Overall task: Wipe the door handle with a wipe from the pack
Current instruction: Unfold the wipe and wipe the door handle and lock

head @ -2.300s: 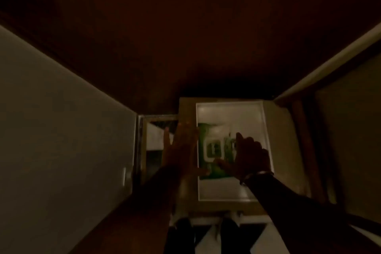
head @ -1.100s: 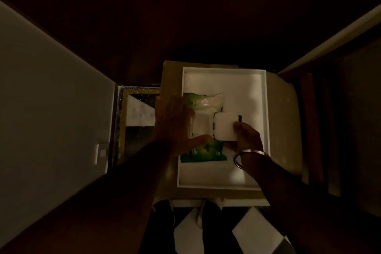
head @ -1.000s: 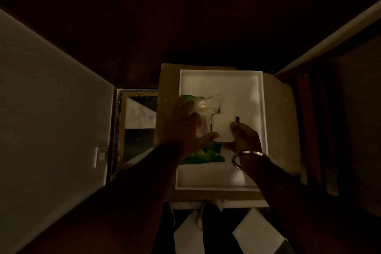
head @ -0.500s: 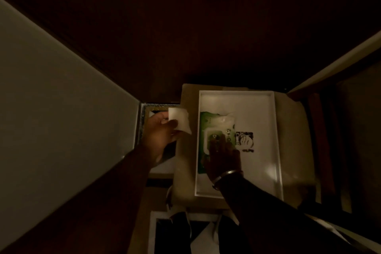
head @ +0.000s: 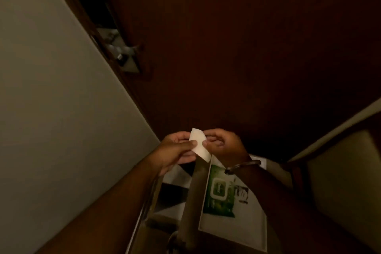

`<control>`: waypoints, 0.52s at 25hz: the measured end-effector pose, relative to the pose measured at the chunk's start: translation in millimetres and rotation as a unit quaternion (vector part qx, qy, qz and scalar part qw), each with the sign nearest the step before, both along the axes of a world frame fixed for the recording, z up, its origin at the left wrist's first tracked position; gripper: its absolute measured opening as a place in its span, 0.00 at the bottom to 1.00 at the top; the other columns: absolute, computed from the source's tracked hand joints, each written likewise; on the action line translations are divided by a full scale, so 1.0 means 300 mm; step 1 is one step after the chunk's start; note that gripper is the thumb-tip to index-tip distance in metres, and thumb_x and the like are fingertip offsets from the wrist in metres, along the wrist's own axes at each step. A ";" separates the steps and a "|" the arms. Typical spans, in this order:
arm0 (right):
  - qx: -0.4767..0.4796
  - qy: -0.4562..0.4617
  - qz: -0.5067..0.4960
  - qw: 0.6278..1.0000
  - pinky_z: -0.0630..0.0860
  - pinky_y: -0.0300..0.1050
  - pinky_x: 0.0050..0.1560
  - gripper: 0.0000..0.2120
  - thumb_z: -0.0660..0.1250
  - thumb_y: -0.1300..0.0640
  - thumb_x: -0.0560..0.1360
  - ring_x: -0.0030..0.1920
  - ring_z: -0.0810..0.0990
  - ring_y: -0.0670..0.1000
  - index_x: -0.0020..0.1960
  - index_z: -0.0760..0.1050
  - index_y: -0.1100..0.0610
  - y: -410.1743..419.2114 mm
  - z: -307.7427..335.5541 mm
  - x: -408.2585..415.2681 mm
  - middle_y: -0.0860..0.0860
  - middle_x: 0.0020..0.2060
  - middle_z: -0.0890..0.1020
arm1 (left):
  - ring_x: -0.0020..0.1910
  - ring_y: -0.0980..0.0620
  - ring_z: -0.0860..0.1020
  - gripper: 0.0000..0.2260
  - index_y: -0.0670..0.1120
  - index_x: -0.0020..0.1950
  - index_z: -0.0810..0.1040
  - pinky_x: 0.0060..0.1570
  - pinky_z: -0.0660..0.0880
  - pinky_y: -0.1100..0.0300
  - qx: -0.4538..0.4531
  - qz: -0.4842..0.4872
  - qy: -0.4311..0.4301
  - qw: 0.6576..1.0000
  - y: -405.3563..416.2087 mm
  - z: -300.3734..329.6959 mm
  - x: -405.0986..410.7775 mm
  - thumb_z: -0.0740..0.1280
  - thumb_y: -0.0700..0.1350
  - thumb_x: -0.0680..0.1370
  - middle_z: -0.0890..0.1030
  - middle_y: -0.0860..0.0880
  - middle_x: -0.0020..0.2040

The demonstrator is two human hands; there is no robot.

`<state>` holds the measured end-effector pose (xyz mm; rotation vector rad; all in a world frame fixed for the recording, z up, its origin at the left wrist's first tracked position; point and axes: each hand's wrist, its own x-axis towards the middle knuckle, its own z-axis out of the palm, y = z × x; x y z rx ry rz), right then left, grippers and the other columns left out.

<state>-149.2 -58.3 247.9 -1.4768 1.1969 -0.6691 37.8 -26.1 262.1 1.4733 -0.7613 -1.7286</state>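
Observation:
A folded white wipe [head: 199,146] is pinched between both hands at chest height. My left hand [head: 175,150] grips its left edge and my right hand [head: 221,144], with a metal bangle on the wrist, grips its right edge. Below them the green wipe pack [head: 219,194] lies flat with its lid closed in a white tray [head: 243,229]. The dark wooden door [head: 237,47] fills the view ahead. At its left edge, far up and left of my hands, a metal handle or latch [head: 125,51] shows dimly.
A pale wall [head: 51,109] runs along the left. The tray sits on a tan stool or box [head: 190,202]. A light-coloured panel [head: 346,171] with a wooden frame stands at the right. The scene is very dim.
My right hand left the pack and rose to join the left hand on the wipe. The view tilted up from the tray toward the door, bringing the handle into sight.

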 end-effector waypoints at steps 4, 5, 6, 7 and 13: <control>-0.157 0.046 0.033 0.986 0.74 0.29 0.36 0.08 0.74 0.59 0.73 0.35 0.77 0.39 0.52 0.83 0.58 -0.064 0.310 0.069 0.38 0.37 0.78 | 0.52 0.42 0.83 0.16 0.43 0.63 0.75 0.41 0.82 0.54 -0.051 0.049 0.046 0.996 -0.027 0.279 0.059 0.67 0.49 0.78 0.84 0.41 0.54; -0.172 0.046 0.047 0.983 0.75 0.29 0.37 0.10 0.74 0.58 0.73 0.36 0.78 0.39 0.54 0.82 0.56 -0.074 0.379 0.094 0.38 0.38 0.79 | 0.51 0.42 0.83 0.17 0.42 0.64 0.75 0.39 0.82 0.55 -0.072 0.055 0.053 0.994 -0.038 0.340 0.081 0.68 0.48 0.78 0.84 0.41 0.54; -0.182 0.047 0.053 0.981 0.75 0.30 0.37 0.12 0.75 0.57 0.72 0.37 0.79 0.39 0.55 0.81 0.54 -0.086 0.441 0.123 0.39 0.40 0.79 | 0.50 0.43 0.84 0.18 0.42 0.64 0.75 0.38 0.82 0.56 -0.093 0.058 0.059 0.992 -0.051 0.398 0.107 0.69 0.47 0.77 0.84 0.41 0.54; -0.190 0.049 0.048 0.979 0.75 0.30 0.37 0.12 0.75 0.56 0.72 0.38 0.79 0.38 0.55 0.81 0.52 -0.099 0.498 0.154 0.39 0.40 0.80 | 0.49 0.43 0.84 0.19 0.41 0.64 0.74 0.37 0.82 0.56 -0.109 0.058 0.061 0.990 -0.067 0.451 0.134 0.69 0.47 0.76 0.84 0.40 0.53; -0.224 0.065 0.020 0.972 0.79 0.35 0.37 0.11 0.77 0.60 0.69 0.35 0.79 0.42 0.47 0.79 0.49 -0.198 0.707 0.349 0.46 0.37 0.82 | 0.52 0.40 0.83 0.18 0.45 0.63 0.74 0.42 0.82 0.51 -0.128 0.021 0.029 0.991 -0.194 0.635 0.337 0.64 0.55 0.79 0.84 0.40 0.53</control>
